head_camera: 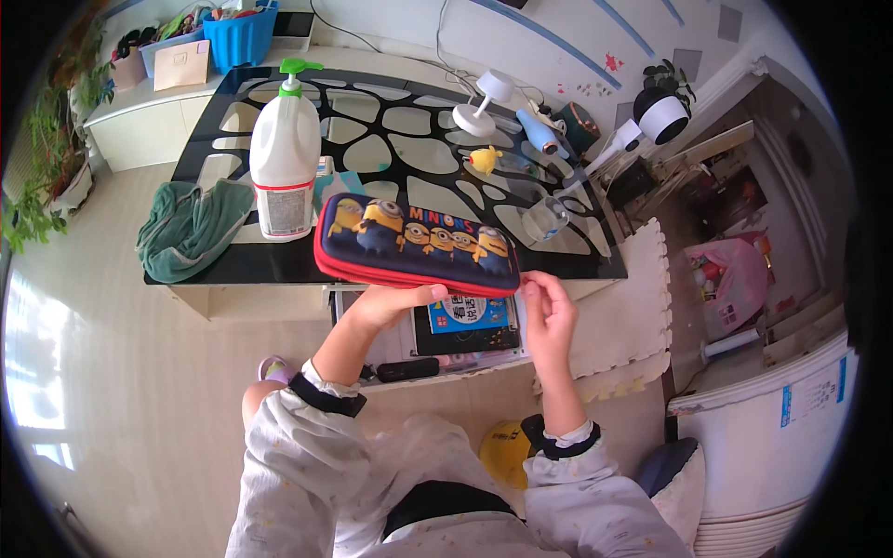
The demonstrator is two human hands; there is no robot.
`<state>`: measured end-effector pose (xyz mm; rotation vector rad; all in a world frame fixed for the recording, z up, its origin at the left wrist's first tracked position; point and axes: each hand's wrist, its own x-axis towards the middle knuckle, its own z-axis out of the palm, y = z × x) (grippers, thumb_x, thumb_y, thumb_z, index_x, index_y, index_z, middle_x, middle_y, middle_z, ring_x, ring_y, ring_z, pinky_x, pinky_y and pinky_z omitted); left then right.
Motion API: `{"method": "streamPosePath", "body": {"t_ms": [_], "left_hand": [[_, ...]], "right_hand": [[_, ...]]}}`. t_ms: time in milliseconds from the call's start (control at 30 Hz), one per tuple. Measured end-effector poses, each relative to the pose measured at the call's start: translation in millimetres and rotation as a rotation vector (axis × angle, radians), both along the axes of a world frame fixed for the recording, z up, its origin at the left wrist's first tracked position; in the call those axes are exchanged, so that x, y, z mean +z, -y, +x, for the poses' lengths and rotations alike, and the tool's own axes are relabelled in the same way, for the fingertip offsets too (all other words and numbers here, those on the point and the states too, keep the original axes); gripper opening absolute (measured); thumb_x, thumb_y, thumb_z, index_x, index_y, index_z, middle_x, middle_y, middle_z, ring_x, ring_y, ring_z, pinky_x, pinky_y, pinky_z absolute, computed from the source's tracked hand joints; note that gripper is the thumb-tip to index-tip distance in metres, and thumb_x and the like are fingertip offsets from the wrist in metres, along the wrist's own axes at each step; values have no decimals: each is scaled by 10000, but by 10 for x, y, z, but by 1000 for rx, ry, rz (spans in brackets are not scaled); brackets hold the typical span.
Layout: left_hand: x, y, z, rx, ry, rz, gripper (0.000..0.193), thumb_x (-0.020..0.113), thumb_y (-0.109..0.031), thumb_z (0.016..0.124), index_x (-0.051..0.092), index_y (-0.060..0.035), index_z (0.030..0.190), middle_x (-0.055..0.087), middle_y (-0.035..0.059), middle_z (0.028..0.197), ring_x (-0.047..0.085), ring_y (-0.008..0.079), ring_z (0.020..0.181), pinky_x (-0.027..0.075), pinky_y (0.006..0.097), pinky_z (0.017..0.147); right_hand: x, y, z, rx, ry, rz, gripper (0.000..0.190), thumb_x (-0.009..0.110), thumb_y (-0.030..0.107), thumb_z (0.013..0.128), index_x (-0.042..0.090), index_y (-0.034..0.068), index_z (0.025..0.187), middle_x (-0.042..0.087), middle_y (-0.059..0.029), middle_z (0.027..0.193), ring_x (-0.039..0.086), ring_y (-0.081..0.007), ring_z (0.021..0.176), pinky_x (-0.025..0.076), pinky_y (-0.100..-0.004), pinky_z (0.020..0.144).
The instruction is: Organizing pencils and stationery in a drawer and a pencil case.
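Observation:
A dark blue pencil case (418, 244) with red zip edges and cartoon figures is held up over the table's front edge. My left hand (398, 305) grips its lower edge from below, with the thumb along the red side. The fingers of my right hand (548, 307) are pinched at the case's right end, by the zip; whether they hold a zip pull is too small to tell. Below the case, an open drawer holds a blue and black book (471, 317) and a black case (408, 370). The pencil case looks closed.
On the black patterned table (209, 273) stand a white pump bottle (284, 153), a green cloth (192, 227), a white lamp (476, 118), a yellow toy (484, 160), a clear cup (545, 220) and a blue bottle-like item (541, 134). Foam mats (621, 307) lie at the right.

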<state>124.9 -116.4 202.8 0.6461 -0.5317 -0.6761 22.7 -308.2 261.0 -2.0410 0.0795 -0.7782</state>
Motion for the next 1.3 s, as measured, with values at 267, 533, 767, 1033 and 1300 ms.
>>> {"method": "streamPosePath", "body": {"t_ms": [267,533,767,1033,1300], "left_hand": [[19,47,-39,71,-17,-167,626,637,-230,790,332,31,1271,457,167,1236,468,322,1132,380,480,966],[35,-62,2,110,68,15,602,707,-198,690,445,27,1183,532,129,1146,513,239,1057,430,360,896],[94,-177,-12,47,77,26,559,731,-214,657,504,7,1118,586,96,1034,565,206,916,479,316,736],[138,-181,-101,-96,40,35,718,782,-196,619,443,19,1214,518,114,1197,480,221,1108,367,339,969],[149,-134,-118,35,-21,123,645,763,-144,654,454,19,1196,522,111,1179,491,210,1079,392,330,942]], "right_hand": [[226,-7,28,52,89,-366,91,575,1,810,592,-23,896,604,-116,836,589,-190,771,454,-261,695],[325,16,185,-14,23,-562,73,580,-24,780,597,-10,850,597,-112,782,568,-227,661,444,-280,621],[377,66,276,49,-40,-402,97,584,-40,780,600,-11,871,607,-101,798,576,-176,664,449,-258,623],[336,135,281,289,-103,-164,131,531,-85,800,608,-25,886,617,-97,847,599,-162,770,471,-257,696],[705,-196,-6,446,-10,-465,440,651,106,769,516,24,1180,477,-121,1250,454,-237,1158,354,-344,955]]}}
